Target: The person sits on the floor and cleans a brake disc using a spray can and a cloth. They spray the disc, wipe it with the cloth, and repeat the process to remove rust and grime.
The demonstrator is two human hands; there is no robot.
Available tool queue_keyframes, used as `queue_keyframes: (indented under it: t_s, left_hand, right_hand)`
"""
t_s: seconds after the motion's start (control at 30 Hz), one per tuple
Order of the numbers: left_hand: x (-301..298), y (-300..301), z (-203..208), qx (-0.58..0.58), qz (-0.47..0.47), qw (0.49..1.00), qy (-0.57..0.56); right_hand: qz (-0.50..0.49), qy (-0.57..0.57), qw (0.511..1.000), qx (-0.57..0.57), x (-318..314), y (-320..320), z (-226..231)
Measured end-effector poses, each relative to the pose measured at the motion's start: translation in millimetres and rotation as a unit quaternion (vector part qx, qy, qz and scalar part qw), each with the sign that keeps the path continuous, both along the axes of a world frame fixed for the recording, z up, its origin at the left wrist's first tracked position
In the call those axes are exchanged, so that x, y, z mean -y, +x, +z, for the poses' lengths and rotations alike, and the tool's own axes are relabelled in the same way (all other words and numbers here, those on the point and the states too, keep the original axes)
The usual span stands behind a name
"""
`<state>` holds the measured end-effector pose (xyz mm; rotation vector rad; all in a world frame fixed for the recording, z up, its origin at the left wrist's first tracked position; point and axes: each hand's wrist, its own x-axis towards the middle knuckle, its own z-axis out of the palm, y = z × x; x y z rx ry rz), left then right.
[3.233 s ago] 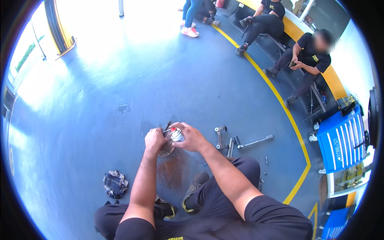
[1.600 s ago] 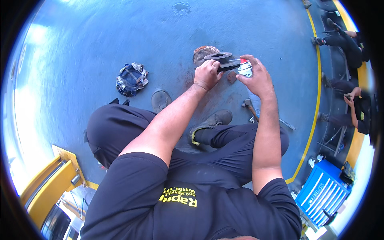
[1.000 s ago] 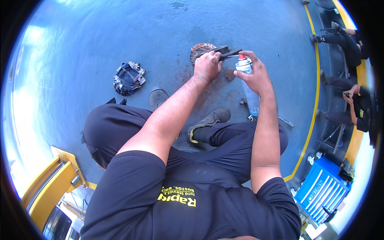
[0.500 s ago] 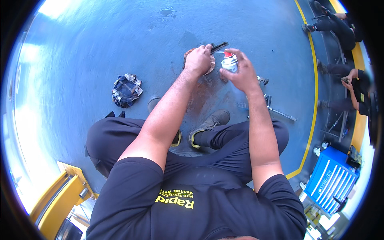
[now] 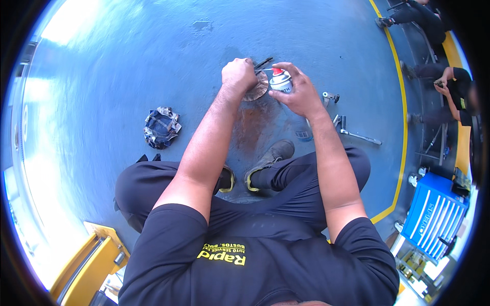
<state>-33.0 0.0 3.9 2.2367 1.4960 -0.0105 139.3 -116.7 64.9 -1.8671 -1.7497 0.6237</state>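
Note:
My left hand point(image 5: 239, 76) is closed around a narrow dark metal part point(image 5: 264, 63), whose end sticks out past the fingers. Its exact kind does not show. Just below that hand lies a round, brownish, stained piece point(image 5: 256, 87), partly covered by the fist. To the right, my right hand point(image 5: 302, 94) grips a spray can point(image 5: 280, 82) with a red nozzle top. The index finger rests on the nozzle, and a thin straw points left toward the dark part. Whether spray is coming out cannot be made out.
A crumpled dark cloth-like bundle point(image 5: 162, 127) lies on the blue floor at left. Right of my arm are a ratchet wrench point(image 5: 361, 136) and a small metal tool point(image 5: 331, 97). Reddish-brown dirt point(image 5: 255, 125) marks the floor between. A blue tool cabinet point(image 5: 433, 217) and seated people are at far right.
Both hands have shifted a little left, the can along with the right one. The dark part shows less beyond my left fist, and more of the round brownish piece is visible.

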Motion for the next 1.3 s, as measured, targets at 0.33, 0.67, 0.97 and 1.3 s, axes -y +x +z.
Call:
queue_keyframes:
  t_s: [0.33, 0.67, 0.97, 1.3]
  left_hand:
    - [1.1, 13.1, -29.9, 0.040, -0.001, 0.998, 0.051]
    - [-20.3, 4.1, -18.3, 0.106, 0.085, 0.987, 0.085]
    - [2.5, 7.6, -58.8, 0.218, 0.095, 0.966, 0.104]
    - [-2.5, -0.7, -28.5, 0.134, 0.090, 0.986, 0.052]
  right_hand:
    - [-0.002, 0.001, 1.000, -0.019, -5.6, 7.5, -7.6]
    - [0.002, 0.034, 0.999, -0.011, -11.8, 0.7, 16.7]
    - [-0.005, 0.040, 0.999, 0.027, -11.1, 9.2, 3.9]
    - [-0.031, 0.012, 0.999, -0.014, -11.8, 5.2, 1.4]
